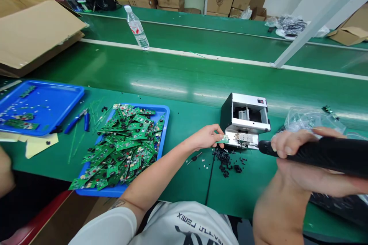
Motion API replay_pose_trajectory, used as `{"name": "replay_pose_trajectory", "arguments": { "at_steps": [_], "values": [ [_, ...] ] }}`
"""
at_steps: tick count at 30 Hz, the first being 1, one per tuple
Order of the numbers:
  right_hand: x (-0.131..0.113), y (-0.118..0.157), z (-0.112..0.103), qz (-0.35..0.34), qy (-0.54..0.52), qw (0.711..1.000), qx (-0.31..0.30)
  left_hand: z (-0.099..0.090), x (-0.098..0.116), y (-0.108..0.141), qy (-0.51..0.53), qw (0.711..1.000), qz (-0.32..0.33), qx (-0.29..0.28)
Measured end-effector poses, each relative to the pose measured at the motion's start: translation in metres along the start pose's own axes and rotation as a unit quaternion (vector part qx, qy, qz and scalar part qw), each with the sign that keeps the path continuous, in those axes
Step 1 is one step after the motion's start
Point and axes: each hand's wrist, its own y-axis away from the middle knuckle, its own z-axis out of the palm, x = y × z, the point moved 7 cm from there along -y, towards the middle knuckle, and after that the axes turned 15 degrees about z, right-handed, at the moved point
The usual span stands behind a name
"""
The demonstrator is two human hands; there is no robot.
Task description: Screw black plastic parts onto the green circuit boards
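Note:
My left hand [204, 138] pinches a small green circuit board [222, 140] against the front of a silver and black benchtop fixture [244, 120]. My right hand [290, 153] grips a thick black handheld tool [324, 153], probably an electric screwdriver. Its narrow front end [263, 146] sits right next to the fixture's lower right corner. My fingers hide part of the board. Whether the tool's tip touches the board or fixture cannot be seen.
A blue tray [163, 130] heaped with green circuit boards stands left of my arm. Another blue tray [43, 99] lies further left. Black small parts [224, 162] are scattered before the fixture. Clear plastic bagging [313, 120] lies right. A green conveyor bench [184, 72] runs behind.

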Motion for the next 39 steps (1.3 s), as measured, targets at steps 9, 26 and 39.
{"name": "replay_pose_trajectory", "arguments": {
  "at_steps": [9, 26, 39],
  "values": [
    [0.009, -0.013, 0.049, -0.045, 0.02, 0.995, -0.087, 0.003, 0.001, -0.001, -0.014, 1.0, 0.007, 0.007],
    [0.013, -0.005, 0.041, -0.032, 0.034, 0.997, -0.06, 0.003, -0.004, -0.005, -0.01, 1.0, 0.021, 0.009],
    [0.014, -0.013, 0.043, -0.032, 0.04, 0.998, -0.035, 0.003, -0.003, -0.003, -0.014, 1.0, 0.018, 0.005]
  ]
}}
